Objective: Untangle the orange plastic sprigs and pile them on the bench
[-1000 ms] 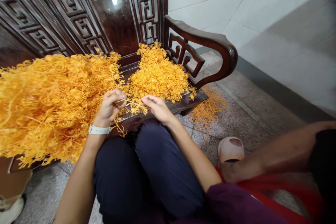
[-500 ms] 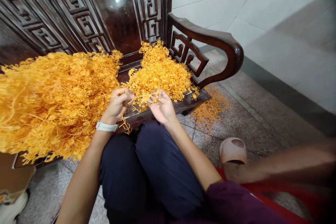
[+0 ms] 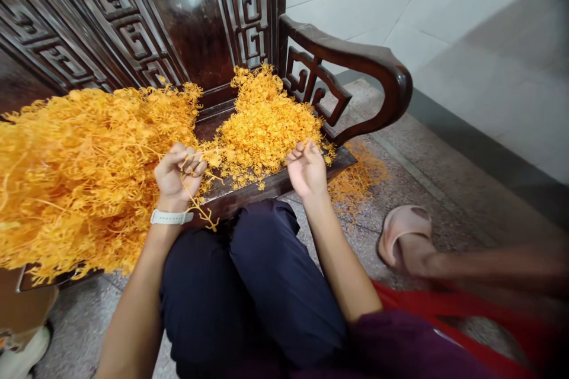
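Left hand (image 3: 180,174) and right hand (image 3: 306,169) have drawn well apart, where a moment ago they met over a tuft; Left hand curls around a thin orange strand (image 3: 201,212) that dangles below it, beside a white watch (image 3: 171,217); right hand stands open and holds nothing that shows, just above the front edge of a carved wooden chair (image 3: 249,192). Large orange heap (image 3: 89,172) spills off the chair to the left; a smaller heap (image 3: 267,124) sits on the chair between the hands and the backrest (image 3: 191,29); more orange bits (image 3: 358,177) lie on the stone floor (image 3: 427,201) below the armrest (image 3: 351,53). Another person's arm (image 3: 489,266) blurs across the right, reaching a pink slipper (image 3: 404,234), above a red cloth (image 3: 444,302).
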Demonstrator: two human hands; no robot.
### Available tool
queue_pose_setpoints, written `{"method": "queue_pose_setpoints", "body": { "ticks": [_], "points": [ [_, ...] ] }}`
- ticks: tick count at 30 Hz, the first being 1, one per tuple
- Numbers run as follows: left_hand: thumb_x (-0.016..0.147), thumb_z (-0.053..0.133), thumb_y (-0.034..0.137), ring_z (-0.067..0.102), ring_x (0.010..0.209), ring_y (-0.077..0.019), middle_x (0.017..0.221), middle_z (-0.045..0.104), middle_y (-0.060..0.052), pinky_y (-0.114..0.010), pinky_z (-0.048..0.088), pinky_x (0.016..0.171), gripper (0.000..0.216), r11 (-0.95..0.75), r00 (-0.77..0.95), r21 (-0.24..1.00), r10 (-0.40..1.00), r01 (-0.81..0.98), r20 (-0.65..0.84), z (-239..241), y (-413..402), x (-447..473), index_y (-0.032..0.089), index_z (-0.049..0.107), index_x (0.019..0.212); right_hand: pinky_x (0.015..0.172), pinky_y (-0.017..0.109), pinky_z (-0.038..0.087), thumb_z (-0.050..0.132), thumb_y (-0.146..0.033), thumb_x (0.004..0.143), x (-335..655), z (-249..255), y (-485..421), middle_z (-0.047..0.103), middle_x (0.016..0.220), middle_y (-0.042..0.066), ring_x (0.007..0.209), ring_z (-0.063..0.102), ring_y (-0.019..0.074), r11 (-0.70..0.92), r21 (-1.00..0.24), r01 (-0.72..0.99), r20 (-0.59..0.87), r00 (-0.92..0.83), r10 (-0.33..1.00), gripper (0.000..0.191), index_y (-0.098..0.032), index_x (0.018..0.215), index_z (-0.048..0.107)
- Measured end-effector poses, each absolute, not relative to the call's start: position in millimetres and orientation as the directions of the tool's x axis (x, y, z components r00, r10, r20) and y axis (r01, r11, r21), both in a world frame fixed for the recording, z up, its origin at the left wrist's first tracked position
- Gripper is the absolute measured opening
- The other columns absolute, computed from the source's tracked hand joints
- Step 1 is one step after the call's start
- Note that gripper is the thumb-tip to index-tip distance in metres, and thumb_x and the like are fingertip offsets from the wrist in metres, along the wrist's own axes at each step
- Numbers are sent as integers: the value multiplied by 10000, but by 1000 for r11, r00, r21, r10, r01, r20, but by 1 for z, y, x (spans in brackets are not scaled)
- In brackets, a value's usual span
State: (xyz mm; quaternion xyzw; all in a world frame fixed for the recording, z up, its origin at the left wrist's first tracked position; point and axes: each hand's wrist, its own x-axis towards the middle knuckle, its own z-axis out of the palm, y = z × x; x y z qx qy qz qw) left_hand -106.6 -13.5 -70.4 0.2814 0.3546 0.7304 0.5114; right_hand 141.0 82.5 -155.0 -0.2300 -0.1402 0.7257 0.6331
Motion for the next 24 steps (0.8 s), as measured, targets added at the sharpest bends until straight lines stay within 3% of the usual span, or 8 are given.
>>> {"method": "queue_pose_setpoints", "body": {
  "ticks": [2, 5, 8, 11, 14, 18, 24],
  "points": [
    [688, 738, 126, 249, 482, -65, 535, 210, 67, -217, 263, 448, 546, -175, -273, 813, 962, -555, 21, -72, -13, -104, 187, 201, 609, 662, 244, 479, 740, -254, 897, 140, -161, 81, 615, 898, -11, 716, 539, 109, -145, -682, -717, -104, -101, 989, 120, -250, 973, 648],
    [717, 756, 142, 260, 486, -65, 545, 204, 66, -213, 257, 448, 528, -142, -239, 824, 971, -549, 8, -73, -12, -97, 187, 241, 608, 732, 298, 512, 819, -420, 840, 125, -164, 71, 691, 1093, 46, 846, 602, 150, -83, -924, -373, -6, -205, 979, 282, -240, 1038, 729],
    [721, 777, 156, 267, 495, -65, 548, 205, 65, -207, 256, 451, 510, -122, -215, 841, 977, -528, 7, -73, -11, -93, 181, 283, 598, 838, 368, 550, 715, -652, 890, 108, -160, 59, 679, 1307, 105, 1026, 634, 214, 29, -991, -132, 63, -263, 963, 485, -237, 1142, 741],
    [720, 807, 182, 271, 493, -62, 538, 226, 64, -199, 252, 445, 512, -101, -190, 867, 982, -489, 7, -72, -11, -93, 176, 314, 583, 815, 364, 562, 572, -809, 913, 99, -152, 48, 655, 1405, 110, 1032, 667, 212, -45, -971, -237, 53, -390, 919, 673, -266, 1298, 670],
    [717, 840, 223, 266, 478, -58, 516, 252, 67, -191, 242, 434, 524, -83, -177, 893, 984, -442, 4, -72, -12, -91, 176, 340, 567, 729, 307, 545, 586, -825, 899, 95, -141, 40, 738, 1209, 77, 862, 674, 159, -201, -886, -417, 57, -529, 846, 666, -262, 1245, 667],
    [699, 864, 236, 272, 452, -49, 493, 277, 76, -182, 239, 431, 499, -45, -179, 930, 984, -364, -23, -72, -13, -87, 174, 391, 554, 638, 250, 514, 693, -739, 892, 93, -129, 39, 727, 864, 20, 686, 612, 112, -333, -762, -555, 28, -543, 840, 534, -222, 1025, 675],
    [692, 869, 248, 292, 441, -41, 500, 302, 77, -198, 255, 449, 420, 25, -122, 963, 991, -270, -60, -80, -12, -88, 166, 482, 551, 572, 217, 441, 830, -502, 873, 94, -123, 39, 585, 689, -53, 583, 489, 74, -334, -711, -619, -34, -443, 896, 362, -222, 862, 601]
  ]
}}
